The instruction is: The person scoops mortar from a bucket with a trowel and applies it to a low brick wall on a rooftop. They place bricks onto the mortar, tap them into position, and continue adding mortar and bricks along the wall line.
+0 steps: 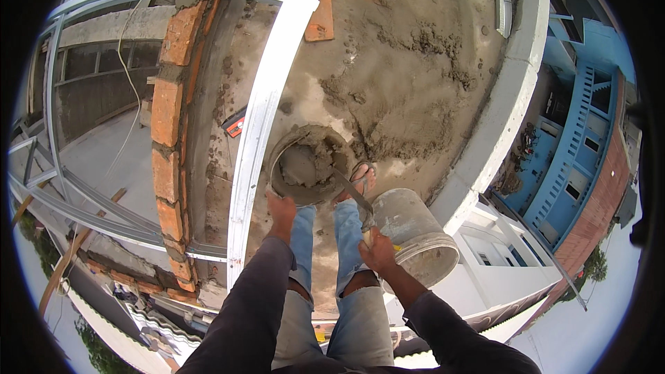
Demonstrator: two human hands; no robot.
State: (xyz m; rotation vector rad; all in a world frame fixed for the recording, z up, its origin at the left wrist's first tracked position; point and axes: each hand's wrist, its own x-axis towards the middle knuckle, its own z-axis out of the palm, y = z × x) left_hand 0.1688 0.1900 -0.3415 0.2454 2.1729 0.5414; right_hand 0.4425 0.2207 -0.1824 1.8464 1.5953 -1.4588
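A round bucket (305, 165) of grey wet mortar sits at my feet. My left hand (280, 209) is closed on its lower left rim. My right hand (377, 251) grips the handle of a metal trowel (357, 195), whose blade reaches toward the mortar at the bucket's right side. Just right of the trowel, a pale, dirty plastic bucket (414, 221) leans or lies tilted. My sandalled foot (364, 179) shows beside the mortar bucket.
A white metal channel (267, 97) crosses left of me, by a brick wall (166, 173) and metal frames (54, 104). An orange-and-black tool (234, 122) lies near the channel. Wet mortar (422, 83) covers the floor ahead. A parapet edge (509, 111) drops toward lower buildings (575, 152).
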